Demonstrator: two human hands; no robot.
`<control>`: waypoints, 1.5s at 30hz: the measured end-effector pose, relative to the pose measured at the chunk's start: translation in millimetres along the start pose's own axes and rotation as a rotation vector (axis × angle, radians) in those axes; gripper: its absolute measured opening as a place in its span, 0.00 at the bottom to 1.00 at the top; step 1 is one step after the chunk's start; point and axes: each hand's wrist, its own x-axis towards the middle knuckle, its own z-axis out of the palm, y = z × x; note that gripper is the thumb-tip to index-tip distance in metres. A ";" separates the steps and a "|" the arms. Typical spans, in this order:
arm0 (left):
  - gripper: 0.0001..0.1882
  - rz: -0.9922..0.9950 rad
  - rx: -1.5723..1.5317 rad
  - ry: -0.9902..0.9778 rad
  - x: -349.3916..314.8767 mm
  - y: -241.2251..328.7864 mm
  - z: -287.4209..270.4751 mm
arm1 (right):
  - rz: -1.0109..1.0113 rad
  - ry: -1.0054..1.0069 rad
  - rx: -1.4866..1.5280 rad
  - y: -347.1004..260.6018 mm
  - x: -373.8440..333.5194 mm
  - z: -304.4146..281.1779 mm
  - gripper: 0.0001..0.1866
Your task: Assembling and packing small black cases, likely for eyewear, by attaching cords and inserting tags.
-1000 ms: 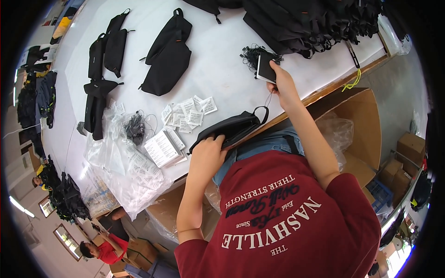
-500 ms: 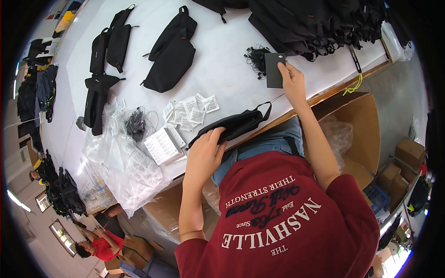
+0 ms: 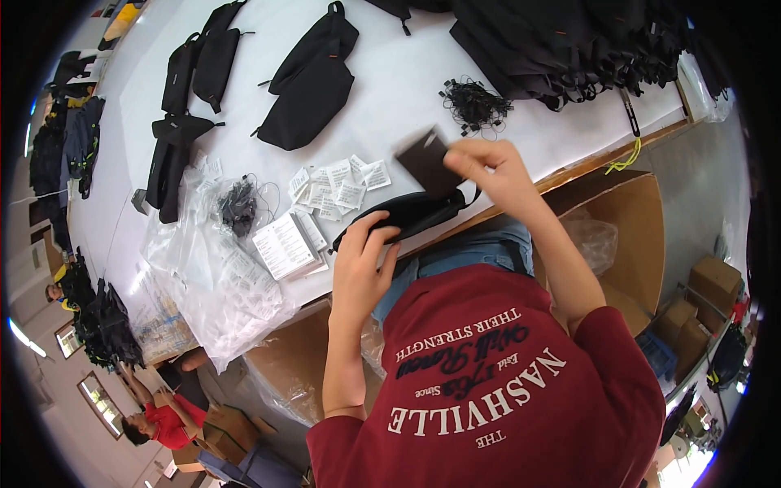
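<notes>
A black sling bag lies at the table's near edge, its top parted. My left hand grips the bag's left end, fingers over its upper edge. Pinched by one edge in my right hand is a dark grey card, slightly blurred and held above the bag's right part. Just beyond the bag lies a heap of small white packets. A stack of white printed leaflets sits to the left of my left hand.
Finished-looking black bags lie farther back, with a large black pile at far right. Tangled black cords sit before that pile. A plastic bag drapes over the left edge; an open carton stands below right. Another person works lower left.
My right hand has brought the dark card left and toward me, from beside the cord tangle to above the bag. My left hand stays on the bag's end.
</notes>
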 end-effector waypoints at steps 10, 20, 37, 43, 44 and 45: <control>0.46 0.011 -0.237 0.172 -10.7 -15.3 18.0 | -0.298 -0.281 -0.670 -7.3 -10.0 31.3 0.10; 0.45 -0.154 -0.385 0.196 -11.8 -8.9 20.2 | 0.068 -0.046 -0.102 -2.3 -13.2 41.2 0.09; 0.04 -0.227 -0.075 0.015 9.3 5.0 -4.1 | -0.414 -0.338 -0.893 0.4 -15.3 19.2 0.13; 0.06 -0.319 -0.138 -0.146 35.8 2.9 -23.9 | -0.487 -0.341 -0.875 15.7 -17.3 12.5 0.15; 0.07 -0.402 -0.089 -0.164 49.1 5.3 -28.0 | -0.506 -0.356 -0.892 17.1 -16.0 9.9 0.16; 0.07 -0.399 -0.088 -0.162 59.9 -3.4 -24.0 | -0.532 -0.372 -0.908 16.3 -14.6 8.1 0.16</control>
